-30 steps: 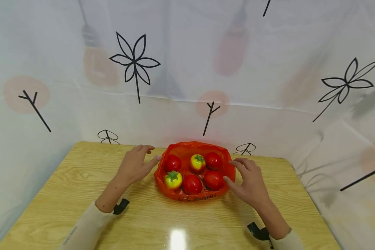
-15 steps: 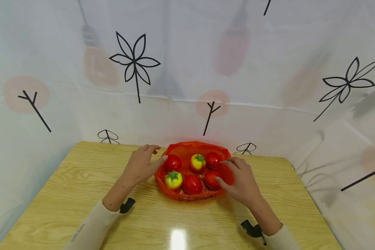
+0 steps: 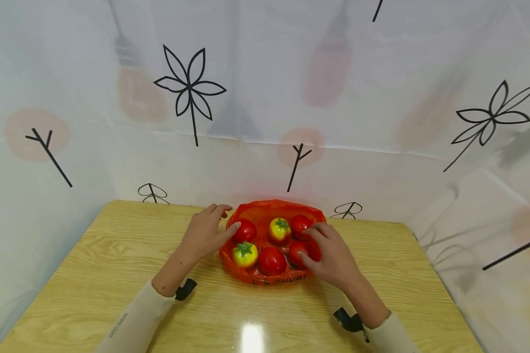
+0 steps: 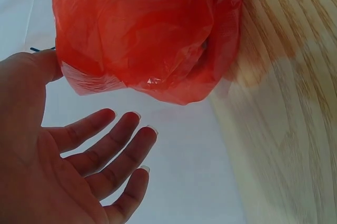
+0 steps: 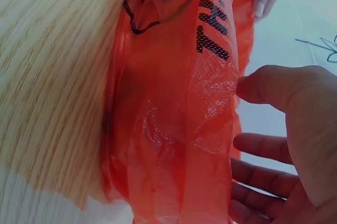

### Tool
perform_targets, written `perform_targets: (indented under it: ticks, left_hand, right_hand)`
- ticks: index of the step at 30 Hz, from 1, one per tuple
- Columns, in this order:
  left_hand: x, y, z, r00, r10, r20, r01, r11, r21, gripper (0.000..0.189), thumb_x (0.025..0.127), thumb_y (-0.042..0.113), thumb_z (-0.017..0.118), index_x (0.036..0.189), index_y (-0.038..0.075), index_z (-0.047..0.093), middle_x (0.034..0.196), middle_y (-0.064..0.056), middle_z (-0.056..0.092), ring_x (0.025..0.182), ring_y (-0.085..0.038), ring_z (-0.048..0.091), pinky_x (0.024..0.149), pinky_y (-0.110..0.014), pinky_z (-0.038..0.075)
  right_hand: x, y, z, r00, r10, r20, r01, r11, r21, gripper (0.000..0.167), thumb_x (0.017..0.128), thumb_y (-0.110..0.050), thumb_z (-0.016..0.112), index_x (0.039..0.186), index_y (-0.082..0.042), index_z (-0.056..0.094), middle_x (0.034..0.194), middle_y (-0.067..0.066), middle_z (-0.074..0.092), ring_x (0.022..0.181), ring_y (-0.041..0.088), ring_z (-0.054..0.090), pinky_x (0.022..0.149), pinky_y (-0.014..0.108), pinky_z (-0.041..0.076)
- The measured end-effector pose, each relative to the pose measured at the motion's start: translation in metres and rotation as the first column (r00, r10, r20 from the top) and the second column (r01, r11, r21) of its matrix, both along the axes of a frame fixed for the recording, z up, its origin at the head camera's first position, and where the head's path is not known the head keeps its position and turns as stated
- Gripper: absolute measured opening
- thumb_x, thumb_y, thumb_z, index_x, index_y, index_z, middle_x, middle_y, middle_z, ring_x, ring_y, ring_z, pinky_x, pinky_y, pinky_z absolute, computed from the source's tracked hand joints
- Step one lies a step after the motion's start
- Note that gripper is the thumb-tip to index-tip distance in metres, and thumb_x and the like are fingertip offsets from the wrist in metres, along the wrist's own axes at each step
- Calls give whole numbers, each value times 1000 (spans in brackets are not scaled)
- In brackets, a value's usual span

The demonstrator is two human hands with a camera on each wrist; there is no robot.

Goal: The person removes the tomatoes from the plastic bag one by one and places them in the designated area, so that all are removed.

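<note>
A red plastic bag point(image 3: 260, 208) with black lettering stands open on the table, its rim rolled outward. Inside lie several glossy red tomatoes point(image 3: 271, 261) and two yellow-red ones with green leafy tops, one at the left front point(image 3: 245, 255) and one further back point(image 3: 279, 230). My left hand point(image 3: 205, 233) is at the left rim, its thumb over the edge and the other fingers loosely bent outside. My right hand point(image 3: 335, 257) reaches over the right rim, thumb and fingers apart above the red tomatoes on that side. Neither hand grips anything.
The bag rests near the back of a light wood-grain table point(image 3: 247, 309). Behind and beside it hangs a pale cloth point(image 3: 256, 166) printed with black plant outlines. Black straps with camera mounts sit at both wrists.
Both hands have moved inward over the bag, the left one to the right and the right one to the left. The bag and tomatoes have stayed in place.
</note>
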State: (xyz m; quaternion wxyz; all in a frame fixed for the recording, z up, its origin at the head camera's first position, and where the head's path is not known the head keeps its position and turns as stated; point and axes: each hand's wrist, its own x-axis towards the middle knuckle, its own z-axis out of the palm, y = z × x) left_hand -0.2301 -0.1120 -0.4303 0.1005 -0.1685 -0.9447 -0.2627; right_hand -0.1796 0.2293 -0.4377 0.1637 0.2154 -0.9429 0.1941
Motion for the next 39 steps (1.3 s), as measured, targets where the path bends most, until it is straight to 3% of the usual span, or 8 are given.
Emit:
perform_targets:
  ticks: [13, 20, 30, 39]
  left_hand:
    - [-5, 5, -1, 999, -16, 42, 16, 1000, -2, 56, 98, 39, 72, 142, 6, 61, 118, -11, 67, 94, -26, 66, 81, -42, 60]
    - [-6, 10, 1, 1000, 2, 29, -2, 1000, 2, 47, 95, 25, 70, 138, 8, 62, 114, -8, 67, 87, -20, 63, 74, -35, 59]
    - [-7, 21, 9, 999, 38, -18, -38, 999, 1, 34, 92, 15, 71, 124, 4, 69, 108, -9, 68, 82, -23, 61, 73, -38, 60]
    - [-6, 20, 10, 1000, 27, -1, -27, 999, 47, 33, 92, 11, 71, 123, 3, 69, 106, -10, 68, 79, -22, 59, 71, -35, 57]
  right_hand:
    - [-9, -7, -5, 992, 13, 125, -24, 996, 90, 47, 87, -32, 86, 125, -8, 72, 119, 6, 65, 106, 24, 64, 92, 47, 60]
    - [-12, -13, 3, 978, -10, 208, -23, 987, 156, 48, 86, -31, 87, 125, -8, 71, 119, 8, 66, 106, 27, 64, 92, 48, 60]
    - [-14, -20, 13, 952, -36, 303, -26, 980, 198, 50, 83, -29, 91, 123, -8, 71, 117, 10, 67, 102, 27, 64, 89, 49, 61]
    - [-14, -22, 12, 945, -50, 324, -19, 978, 207, 53, 79, -29, 94, 121, -8, 71, 116, 10, 67, 101, 27, 64, 90, 49, 60]
